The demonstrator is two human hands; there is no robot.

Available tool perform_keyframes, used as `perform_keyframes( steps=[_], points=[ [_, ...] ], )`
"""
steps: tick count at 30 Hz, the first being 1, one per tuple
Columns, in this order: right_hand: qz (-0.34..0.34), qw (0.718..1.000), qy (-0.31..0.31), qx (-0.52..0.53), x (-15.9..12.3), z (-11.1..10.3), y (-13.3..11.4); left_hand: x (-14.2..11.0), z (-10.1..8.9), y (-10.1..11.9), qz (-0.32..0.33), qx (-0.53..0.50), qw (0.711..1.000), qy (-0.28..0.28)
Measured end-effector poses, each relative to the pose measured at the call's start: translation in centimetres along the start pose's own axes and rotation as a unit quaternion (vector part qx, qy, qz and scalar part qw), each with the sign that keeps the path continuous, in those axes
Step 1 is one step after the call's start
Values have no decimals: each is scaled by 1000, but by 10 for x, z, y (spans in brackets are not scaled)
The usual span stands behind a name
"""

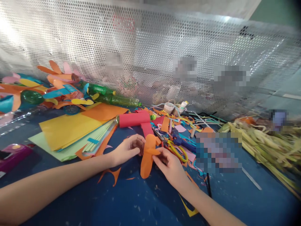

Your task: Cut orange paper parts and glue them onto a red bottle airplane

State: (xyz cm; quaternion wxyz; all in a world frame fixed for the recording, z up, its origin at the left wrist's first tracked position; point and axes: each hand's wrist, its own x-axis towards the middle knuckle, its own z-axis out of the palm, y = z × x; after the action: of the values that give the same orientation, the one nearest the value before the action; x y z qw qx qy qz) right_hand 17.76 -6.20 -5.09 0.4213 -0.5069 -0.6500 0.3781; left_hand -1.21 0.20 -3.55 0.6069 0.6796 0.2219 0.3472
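An orange paper cutout [147, 161], long with rounded ends, stands out over the blue table between my hands. A small orange tab juts from its right side, pinched between the thumb and fingers of my right hand [170, 166]. My left hand [131, 147] has its fingers curled at the cutout's left edge; their tips are partly hidden behind the paper. Just beyond lies a plastic bottle wrapped in red paper [134, 120], with a green cap [153, 117]. Scissors with yellow handles [178, 151] lie right of the cutout, beside a blue glue gun [184, 142].
Yellow sheets [68, 128] and green paper [49, 146] are stacked at left, near a purple tape dispenser [16, 157]. Paper-decorated bottles [68, 91] crowd the back left. Dried husks [263, 147] lie right. A perforated metal screen [155, 47] stands behind; paper scraps litter the table [113, 204].
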Motion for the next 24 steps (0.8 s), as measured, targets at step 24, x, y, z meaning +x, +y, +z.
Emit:
perform_keyframes(
  steps=[24],
  points=[
    [-60,995,-6,-83,-4,2,-14,78,-96,34,12,511,842,172]
  ],
)
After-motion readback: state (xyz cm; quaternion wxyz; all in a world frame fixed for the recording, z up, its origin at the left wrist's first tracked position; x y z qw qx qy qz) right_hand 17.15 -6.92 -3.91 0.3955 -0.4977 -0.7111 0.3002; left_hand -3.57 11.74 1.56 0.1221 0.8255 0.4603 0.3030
